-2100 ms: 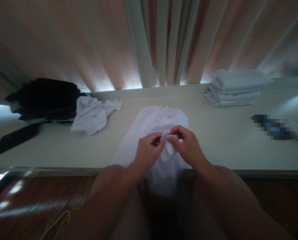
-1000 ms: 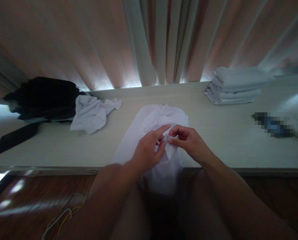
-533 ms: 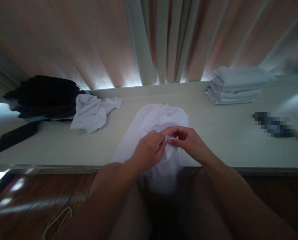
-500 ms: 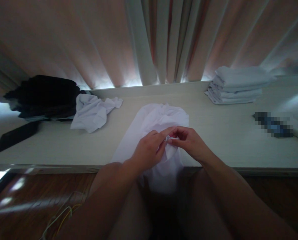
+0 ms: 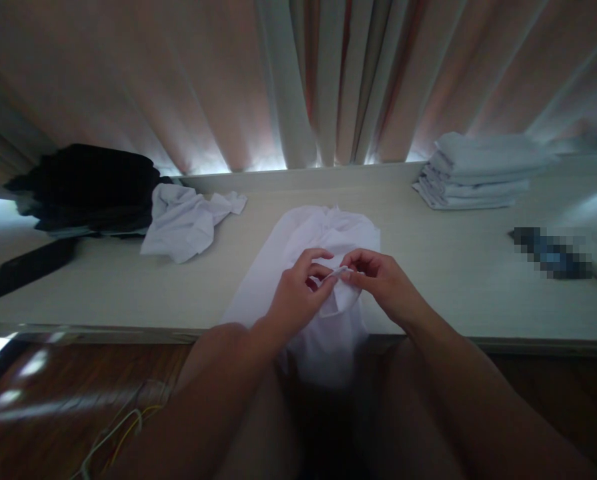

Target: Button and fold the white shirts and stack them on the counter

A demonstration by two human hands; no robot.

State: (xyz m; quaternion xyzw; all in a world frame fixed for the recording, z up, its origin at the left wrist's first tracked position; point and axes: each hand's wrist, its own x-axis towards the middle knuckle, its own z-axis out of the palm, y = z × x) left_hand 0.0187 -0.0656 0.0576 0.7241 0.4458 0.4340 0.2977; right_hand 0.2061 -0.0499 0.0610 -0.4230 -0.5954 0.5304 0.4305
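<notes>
A white garment [image 5: 308,240] lies spread on the pale table [image 5: 453,280], its lower end hanging over the near edge. My left hand [image 5: 298,293] and my right hand [image 5: 383,283] meet over its middle. Both pinch a small raised fold of the white cloth between thumb and fingers. The fingertips almost touch each other at the fold. The cloth under my palms is hidden.
A crumpled white cloth [image 5: 188,220] lies at the left, beside a dark pile of clothes [image 5: 88,190]. A flat black object [image 5: 28,267] lies near the left edge. Folded white cloths [image 5: 478,170] are stacked at the back right. Curtains [image 5: 298,80] hang behind.
My left fingers, stretched out over the fold a second ago, have curled back into a pinch. The right hand has kept its pinch in nearly the same place.
</notes>
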